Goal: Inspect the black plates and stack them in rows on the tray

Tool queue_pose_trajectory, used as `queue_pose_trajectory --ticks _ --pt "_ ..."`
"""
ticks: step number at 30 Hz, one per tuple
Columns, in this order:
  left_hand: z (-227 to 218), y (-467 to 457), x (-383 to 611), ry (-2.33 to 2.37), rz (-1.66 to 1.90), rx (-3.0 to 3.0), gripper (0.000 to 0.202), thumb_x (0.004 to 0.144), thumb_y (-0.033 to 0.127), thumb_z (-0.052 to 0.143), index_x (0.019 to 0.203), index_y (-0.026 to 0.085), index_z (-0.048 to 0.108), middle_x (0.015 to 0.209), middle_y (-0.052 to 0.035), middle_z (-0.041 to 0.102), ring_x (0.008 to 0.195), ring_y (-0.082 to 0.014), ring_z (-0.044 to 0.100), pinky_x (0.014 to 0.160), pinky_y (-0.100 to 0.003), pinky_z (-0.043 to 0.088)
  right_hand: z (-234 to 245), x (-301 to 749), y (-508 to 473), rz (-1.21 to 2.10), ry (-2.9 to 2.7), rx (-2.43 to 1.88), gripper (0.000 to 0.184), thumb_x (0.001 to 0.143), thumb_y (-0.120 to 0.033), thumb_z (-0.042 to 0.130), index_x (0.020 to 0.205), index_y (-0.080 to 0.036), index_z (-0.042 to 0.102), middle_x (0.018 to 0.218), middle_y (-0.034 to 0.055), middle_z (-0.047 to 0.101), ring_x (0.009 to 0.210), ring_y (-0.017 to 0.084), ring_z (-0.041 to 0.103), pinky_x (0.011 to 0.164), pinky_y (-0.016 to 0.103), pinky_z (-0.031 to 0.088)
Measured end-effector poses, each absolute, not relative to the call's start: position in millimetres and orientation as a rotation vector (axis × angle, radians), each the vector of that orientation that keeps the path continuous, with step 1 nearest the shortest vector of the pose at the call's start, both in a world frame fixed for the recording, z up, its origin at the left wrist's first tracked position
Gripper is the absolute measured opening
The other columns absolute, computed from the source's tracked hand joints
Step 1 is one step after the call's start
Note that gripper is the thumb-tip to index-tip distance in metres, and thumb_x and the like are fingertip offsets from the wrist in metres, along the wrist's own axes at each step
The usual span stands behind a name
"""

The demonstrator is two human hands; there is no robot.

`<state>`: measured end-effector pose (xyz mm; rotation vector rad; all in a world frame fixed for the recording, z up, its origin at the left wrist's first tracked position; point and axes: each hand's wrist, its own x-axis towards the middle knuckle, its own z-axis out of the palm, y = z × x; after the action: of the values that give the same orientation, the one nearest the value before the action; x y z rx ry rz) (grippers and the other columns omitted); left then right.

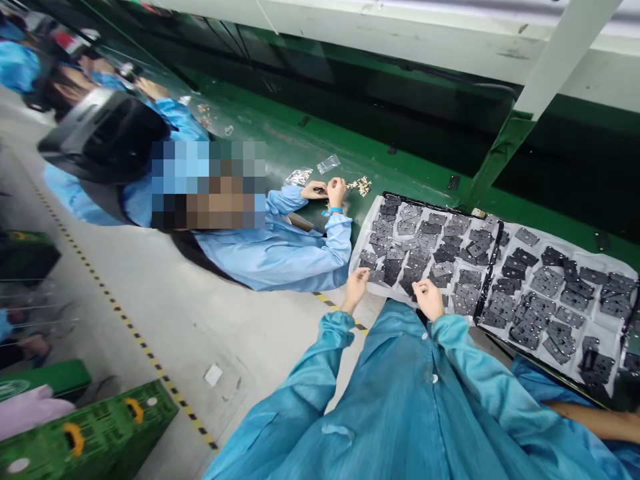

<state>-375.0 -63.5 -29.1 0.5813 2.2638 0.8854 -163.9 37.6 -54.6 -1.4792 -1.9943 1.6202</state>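
At the near left corner of a black tray (pixel 484 293) lined with white sheet, my left hand (pixel 356 288) pinches the end of a small dark flat plate (pixel 376 275). My right hand (pixel 429 300) is at the tray's near edge, a little to the right, with its fingers closed. What lies in that grip is too small to make out. Many dark flat plates (pixel 467 291) with small holes are spread over the white liner (pixel 367 233) beyond both hands.
A second tray section (pixel 547 283) with similar plates adjoins on the right. To my left a co-worker in blue (pixel 285 257) handles something small near a pile of light-coloured parts (pixel 361 185) and a clear bag (pixel 329 164). A post (pixel 505 143) rises behind the trays. Green crates (pixel 85 433) stand on the floor.
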Motion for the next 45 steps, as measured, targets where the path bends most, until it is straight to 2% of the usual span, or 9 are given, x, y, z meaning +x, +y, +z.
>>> queue_pose_trajectory --ticks 5,9,14,18,22,25,29,35,45 --pt "-72.9 -70.7 -429.5 2.352 0.729 0.651 0.012 0.076 0.010 0.055 0.084 0.013 0.064 0.090 -0.0080 0.064 0.090 -0.0202 0.059 0.094 -0.036 0.044 -84.4 -170.8 79.5 1.367 -2.295 -1.620 0.021 0.086 -0.024 0.048 0.100 -0.017 0.060 0.112 0.0116 0.061 0.099 0.021 0.061 0.092 0.032 0.045" --pt "-91.5 -62.3 -427.9 2.403 0.649 0.726 0.018 0.071 0.004 0.055 0.086 0.013 0.063 0.097 -0.0088 0.058 0.102 -0.0221 0.054 0.103 -0.038 0.039 -93.7 -194.7 95.4 1.276 -2.464 -1.668 0.033 0.086 -0.025 0.057 0.116 -0.013 0.055 0.133 0.0188 0.045 0.102 0.025 0.063 0.092 0.035 0.044" --pt "-94.1 -52.9 -396.4 2.399 0.668 0.824 0.025 0.076 0.007 0.052 0.099 0.013 0.062 0.110 -0.0115 0.053 0.115 -0.0264 0.046 0.109 -0.045 0.033 -97.7 -206.5 99.1 1.276 -2.524 -1.699 0.035 0.082 -0.020 0.064 0.114 -0.011 0.055 0.133 0.0216 0.045 0.102 0.026 0.064 0.090 0.036 0.045" --pt "-90.1 -33.1 -358.9 2.267 0.779 0.900 0.024 0.079 0.009 0.052 0.099 0.015 0.064 0.112 -0.0115 0.053 0.116 -0.0263 0.047 0.108 -0.046 0.035 -93.4 -201.4 110.1 1.401 -2.468 -1.633 0.017 0.077 -0.015 0.067 0.093 -0.015 0.061 0.104 0.0131 0.065 0.094 0.022 0.065 0.086 0.033 0.047" --pt "-75.7 -0.4 -332.4 2.087 0.908 0.868 0.028 0.080 0.014 0.056 0.107 0.013 0.064 0.114 -0.0120 0.056 0.093 -0.0191 0.059 0.094 -0.040 0.048 -70.7 -187.5 121.6 1.508 -2.299 -1.495 0.006 0.078 -0.021 0.063 0.082 -0.018 0.060 0.084 0.0051 0.068 0.084 0.017 0.064 0.081 0.029 0.048" --pt "-47.3 20.8 -320.3 1.895 0.961 0.839 0.034 0.085 0.023 0.057 0.117 0.013 0.062 0.095 -0.0078 0.064 0.067 -0.0127 0.060 0.069 -0.031 0.055 -39.8 -171.5 119.4 1.573 -2.155 -1.413 0.019 0.084 -0.036 0.056 0.089 -0.017 0.060 0.078 0.0022 0.066 0.064 0.013 0.061 0.063 0.025 0.049" --pt "13.7 33.8 -303.0 1.478 1.154 0.636 0.034 0.087 0.035 0.058 0.112 0.014 0.064 0.077 -0.0015 0.063 0.050 -0.0089 0.058 0.048 -0.022 0.049 8.1 -152.7 100.2 1.835 -1.709 -1.248 0.035 0.086 -0.049 0.056 0.103 -0.019 0.058 0.069 -0.0034 0.061 0.041 0.007 0.046 0.039 0.020 0.036" --pt "88.3 35.6 -277.4 1.408 1.333 0.484 0.042 0.077 0.039 0.073 0.109 0.014 0.065 0.070 0.0031 0.060 0.044 -0.0073 0.057 0.042 -0.019 0.046 67.5 -146.8 73.2 1.858 -1.055 -1.110 0.040 0.074 -0.040 0.077 0.104 -0.019 0.061 0.073 -0.0031 0.062 0.045 0.007 0.052 0.041 0.020 0.044" --pt "120.7 27.8 -257.9 1.403 1.341 0.445 0.047 0.082 0.045 0.066 0.113 0.011 0.064 0.050 0.0038 0.057 0.037 -0.0092 0.055 0.038 -0.016 0.038 90.5 -142.4 62.7 1.631 -0.918 -1.178 0.034 0.075 -0.039 0.077 0.096 -0.016 0.064 0.074 -0.0009 0.067 0.042 0.007 0.051 0.038 0.021 0.043"
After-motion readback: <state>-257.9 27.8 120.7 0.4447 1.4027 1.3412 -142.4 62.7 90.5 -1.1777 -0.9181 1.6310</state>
